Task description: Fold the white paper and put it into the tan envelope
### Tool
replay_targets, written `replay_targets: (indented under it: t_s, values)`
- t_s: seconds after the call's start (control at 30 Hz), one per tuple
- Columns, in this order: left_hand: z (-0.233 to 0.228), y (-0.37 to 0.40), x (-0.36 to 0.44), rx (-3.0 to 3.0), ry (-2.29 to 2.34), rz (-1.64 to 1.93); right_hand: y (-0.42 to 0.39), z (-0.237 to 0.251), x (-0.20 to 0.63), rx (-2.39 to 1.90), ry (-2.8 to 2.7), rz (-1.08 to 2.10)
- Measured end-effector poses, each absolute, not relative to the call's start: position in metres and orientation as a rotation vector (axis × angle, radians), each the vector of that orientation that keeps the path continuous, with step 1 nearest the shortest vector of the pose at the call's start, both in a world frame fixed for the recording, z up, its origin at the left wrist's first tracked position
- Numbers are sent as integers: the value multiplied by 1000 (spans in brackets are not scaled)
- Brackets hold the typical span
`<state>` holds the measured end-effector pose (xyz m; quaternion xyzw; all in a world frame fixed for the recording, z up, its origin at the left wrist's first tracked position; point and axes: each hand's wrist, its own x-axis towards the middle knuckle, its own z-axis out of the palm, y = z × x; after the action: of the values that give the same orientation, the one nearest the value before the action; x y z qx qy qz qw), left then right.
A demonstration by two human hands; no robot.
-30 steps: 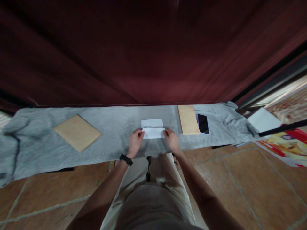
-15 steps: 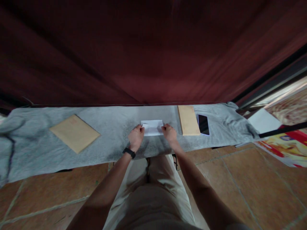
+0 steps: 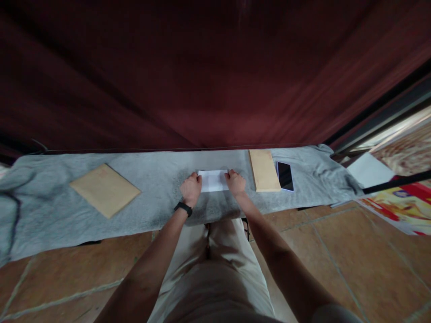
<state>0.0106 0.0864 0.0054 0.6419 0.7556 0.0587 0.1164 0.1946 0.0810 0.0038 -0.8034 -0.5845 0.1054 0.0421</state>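
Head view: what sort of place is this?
Probably a makeshift indoor workspace, perhaps in a home: tiled floor, rumpled grey cloth as work surface, dark red backdrop behind.

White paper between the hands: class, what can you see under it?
Gray cloth shows around the white paper, which the left hand and right hand hold at its sides. Whatever lies directly beneath is covered.

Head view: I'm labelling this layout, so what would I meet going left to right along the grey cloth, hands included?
Tan envelope lying askew → left hand → white paper → right hand → long tan packet → phone.
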Motion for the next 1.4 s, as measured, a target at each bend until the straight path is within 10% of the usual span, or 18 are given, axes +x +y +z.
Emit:
replay_targets:
  t_s: [1.4]
  values:
    - [-37,56,27,2370,1763,377,52,-43,157,-1908,-2110,186]
